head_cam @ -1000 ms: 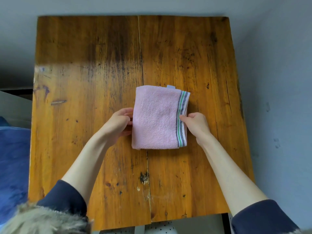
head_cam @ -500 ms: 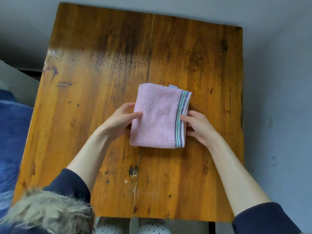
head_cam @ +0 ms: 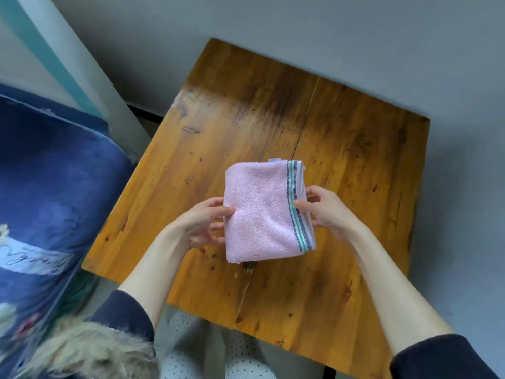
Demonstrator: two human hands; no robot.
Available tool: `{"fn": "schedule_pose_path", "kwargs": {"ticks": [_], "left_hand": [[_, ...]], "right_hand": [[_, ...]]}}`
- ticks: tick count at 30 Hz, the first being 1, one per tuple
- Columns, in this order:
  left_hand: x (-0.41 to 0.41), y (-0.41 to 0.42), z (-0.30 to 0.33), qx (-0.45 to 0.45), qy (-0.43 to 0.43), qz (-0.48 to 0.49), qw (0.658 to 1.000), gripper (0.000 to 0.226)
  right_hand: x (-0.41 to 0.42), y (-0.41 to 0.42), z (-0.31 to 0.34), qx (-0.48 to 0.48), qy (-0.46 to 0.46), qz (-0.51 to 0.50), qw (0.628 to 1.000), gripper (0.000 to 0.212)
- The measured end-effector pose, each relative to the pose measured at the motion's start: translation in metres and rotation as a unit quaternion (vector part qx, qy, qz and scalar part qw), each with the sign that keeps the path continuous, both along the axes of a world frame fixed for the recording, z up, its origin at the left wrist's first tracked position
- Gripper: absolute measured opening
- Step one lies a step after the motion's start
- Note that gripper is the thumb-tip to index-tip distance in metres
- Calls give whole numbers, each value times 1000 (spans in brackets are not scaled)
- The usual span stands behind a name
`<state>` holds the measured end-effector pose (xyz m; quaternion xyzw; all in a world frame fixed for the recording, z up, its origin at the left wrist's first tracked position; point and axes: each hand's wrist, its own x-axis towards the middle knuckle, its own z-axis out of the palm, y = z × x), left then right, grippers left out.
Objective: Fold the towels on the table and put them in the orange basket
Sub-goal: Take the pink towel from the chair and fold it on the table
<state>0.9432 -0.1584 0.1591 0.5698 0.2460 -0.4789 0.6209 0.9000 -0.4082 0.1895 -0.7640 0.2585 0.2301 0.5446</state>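
Folded pink towel (head_cam: 262,212) held between both hands above the wooden surface (head_cam: 355,149). The left hand (head_cam: 200,224) pinches the plain folded edge, thumb on top and fingers curled beneath; the right hand (head_cam: 326,212) pinches the striped hem edge in the same manner. The towel appears raised slightly off the surface at its near end, though whether the far edge touches the wood cannot be told.

Risks from this position (judged, not observed): the grip is at two edge points only, so the stacked layers could slide apart or the near end could droop open during carrying, which would undo the fold. A pinch that catches only the top layers at the hem would cause the lower layers to fall away. The orange basket is not in view, so the transfer requires turning toward an unseen target; a hurried swing could loosen the bundle or place it unevenly.

Surface and room: the surface is a worn, amber-stained board top with a lengthwise crack (head_cam: 303,127) down its middle and dark scuffs near the far edge. It stands against a grey wall (head_cam: 300,28). To the left lies dark blue bedding (head_cam: 54,187) with a pale printed panel. No other towel is visible on the surface.
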Motion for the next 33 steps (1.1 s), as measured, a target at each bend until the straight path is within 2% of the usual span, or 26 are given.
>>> {"fn": "schedule_pose_path", "kwargs": {"ticks": [9,15,20,27,33], "left_hand": [[-48,185,65,-9,-74,171,982,31],[-115,335,107,-2,-107,291,951,29],[-178,442,129,16,-119,383,916,29],[-226,537,129,37,-134,477,868,28],[-199,601,120,66,-130,531,835,32]], "right_hand": [[31,184,71,17,-40,167,985,12],[20,353,98,-11,-80,256,963,12],[4,484,111,-11,-106,357,928,13],[-1,614,115,23,-84,448,890,9],[39,695,106,41,-41,463,884,8]]}}
